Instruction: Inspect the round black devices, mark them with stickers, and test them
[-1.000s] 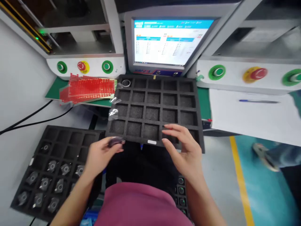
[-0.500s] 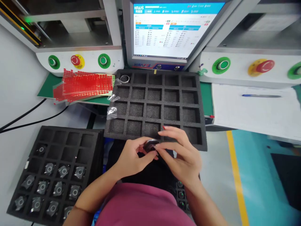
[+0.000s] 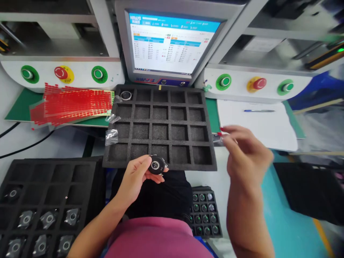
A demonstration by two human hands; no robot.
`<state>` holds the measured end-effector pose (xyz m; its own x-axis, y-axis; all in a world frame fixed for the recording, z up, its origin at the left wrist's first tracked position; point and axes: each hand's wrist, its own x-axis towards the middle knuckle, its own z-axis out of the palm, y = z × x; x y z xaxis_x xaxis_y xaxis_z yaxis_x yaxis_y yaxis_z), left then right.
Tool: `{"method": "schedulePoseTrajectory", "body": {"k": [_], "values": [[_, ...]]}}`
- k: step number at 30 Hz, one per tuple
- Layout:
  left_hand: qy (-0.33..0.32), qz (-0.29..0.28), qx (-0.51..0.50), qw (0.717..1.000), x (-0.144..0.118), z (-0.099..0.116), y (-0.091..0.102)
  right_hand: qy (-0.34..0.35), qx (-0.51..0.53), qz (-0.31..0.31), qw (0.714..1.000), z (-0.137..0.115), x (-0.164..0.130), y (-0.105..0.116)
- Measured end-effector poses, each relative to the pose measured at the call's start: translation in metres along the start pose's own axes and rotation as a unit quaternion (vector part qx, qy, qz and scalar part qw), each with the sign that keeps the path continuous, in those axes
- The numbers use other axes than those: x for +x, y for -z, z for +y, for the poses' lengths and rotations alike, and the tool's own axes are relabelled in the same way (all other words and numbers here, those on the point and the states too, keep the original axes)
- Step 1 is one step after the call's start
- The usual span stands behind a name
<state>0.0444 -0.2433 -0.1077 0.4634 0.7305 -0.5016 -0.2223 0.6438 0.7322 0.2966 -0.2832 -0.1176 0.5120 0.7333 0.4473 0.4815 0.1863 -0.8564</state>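
Observation:
My left hand (image 3: 139, 171) grips a round black smartwatch body (image 3: 156, 165) by its edge, just over the front edge of the black foam tray (image 3: 172, 142). The watch's back faces up, with a pale sensor ring at its centre. To the right of the tray, my right hand (image 3: 245, 154) is raised with thumb and forefinger pinched together. A pale, see-through sliver shows at those fingertips, too small and blurred to name. One round watch piece with a silver rim (image 3: 125, 95) sits in the tray's far left compartment.
Bagged watch parts (image 3: 48, 219) lie in a foam tray (image 3: 60, 163) at lower left. A smaller tray of round pieces (image 3: 205, 208) is low beside my lap. Red-marked sheets (image 3: 75, 102), a monitor (image 3: 172, 46), machine buttons (image 3: 225, 81) and a pen (image 3: 259, 110) on paper are behind.
My right hand has left the watch and moved out to the right. My left hand still holds the watch, now tilted so its back shows. The view has turned right.

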Motion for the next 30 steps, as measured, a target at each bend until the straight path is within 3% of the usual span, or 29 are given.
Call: {"method": "schedulePoseTrajectory", "body": {"k": [1, 5, 10, 16, 22, 30], "values": [[0.001, 0.002, 0.007, 1.0, 0.0, 0.001, 0.001, -0.045, -0.003, -0.012, 0.999, 0.02, 0.016, 0.002], [0.009, 0.017, 0.022, 1.0, -0.002, 0.003, 0.004, -0.11, -0.029, -0.024, 0.993, 0.083, 0.062, 0.001], [-0.015, 0.055, 0.026, 0.998, -0.005, 0.003, 0.007, -0.157, -0.059, -0.076, 0.983, 0.116, 0.066, -0.008], [-0.028, 0.047, 0.069, 0.996, -0.004, 0.0, 0.008, -0.136, -0.078, -0.053, 0.986, 0.124, 0.067, -0.011], [-0.03, 0.035, 0.077, 0.996, -0.006, 0.0, 0.005, -0.093, -0.09, -0.088, 0.988, 0.11, 0.071, -0.005], [-0.023, 0.053, 0.084, 0.995, -0.008, -0.004, 0.011, -0.084, -0.115, -0.101, 0.985, 0.099, 0.073, -0.005]]}}
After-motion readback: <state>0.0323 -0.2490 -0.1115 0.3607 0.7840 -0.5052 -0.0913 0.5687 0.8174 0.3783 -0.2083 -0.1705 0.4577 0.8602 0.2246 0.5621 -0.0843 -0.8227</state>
